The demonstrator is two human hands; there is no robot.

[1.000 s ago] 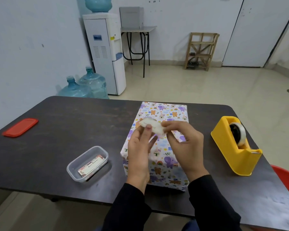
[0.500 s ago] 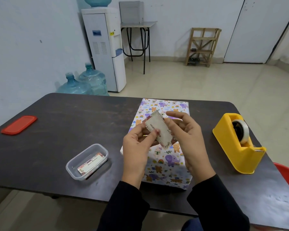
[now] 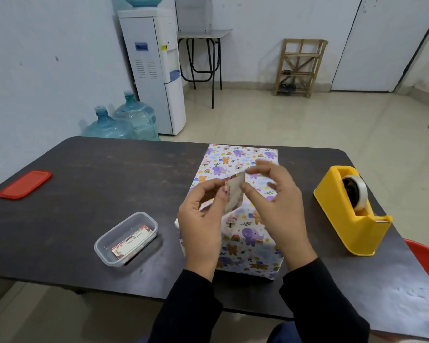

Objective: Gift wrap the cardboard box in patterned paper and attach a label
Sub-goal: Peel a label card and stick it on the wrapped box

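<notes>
White paper label card (image 3: pixel 234 195) pinched between left hand (image 3: pixel 203 219) and right hand (image 3: pixel 275 206) above the animal-print wrapped box (image 3: pixel 248 241); I'd peel slowly, then press it flat toward 12 o'clock.

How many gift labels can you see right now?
2. The held label is pinched between left hand and right hand above the wrapped box. The second label lies in the clear container, left of the box; others may hide beneath it.
</notes>
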